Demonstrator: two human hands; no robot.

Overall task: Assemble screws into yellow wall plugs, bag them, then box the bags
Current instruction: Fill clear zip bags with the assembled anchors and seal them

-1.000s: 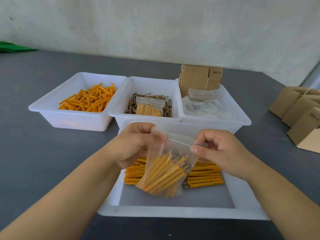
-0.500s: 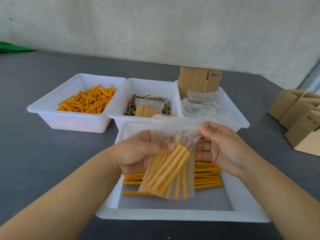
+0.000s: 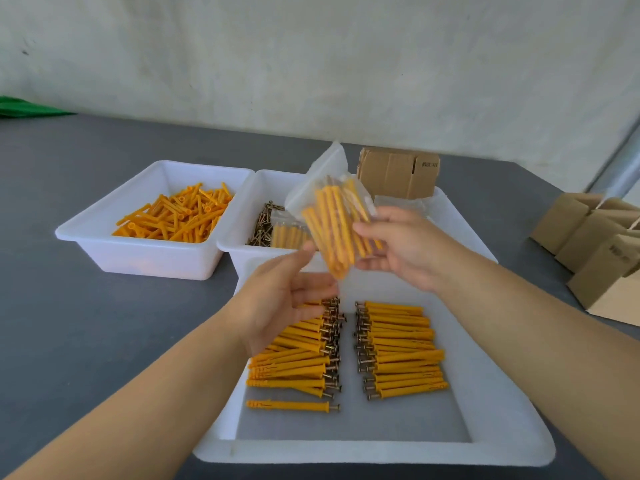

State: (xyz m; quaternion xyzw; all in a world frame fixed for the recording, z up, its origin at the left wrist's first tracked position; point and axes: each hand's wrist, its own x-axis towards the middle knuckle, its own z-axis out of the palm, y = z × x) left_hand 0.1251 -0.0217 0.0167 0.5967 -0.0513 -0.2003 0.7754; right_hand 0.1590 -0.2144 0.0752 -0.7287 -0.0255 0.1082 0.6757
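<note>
Bag (image 3: pixel 332 216) lifted, right hand (image 3: pixel 401 247) gripping, upright.

grey table (image 3: pixel 86 341); pale wall (image 3: pixel 311 64) behind; green object (image 3: pixel 24 109) at far left edge.

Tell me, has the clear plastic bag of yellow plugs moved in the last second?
Yes. The clear plastic bag rose from the near white tray toward the screw bin.

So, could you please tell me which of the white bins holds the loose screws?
The middle bin of the back row: dark screws fill it, while its left neighbour holds only bare yellow plugs.
</note>
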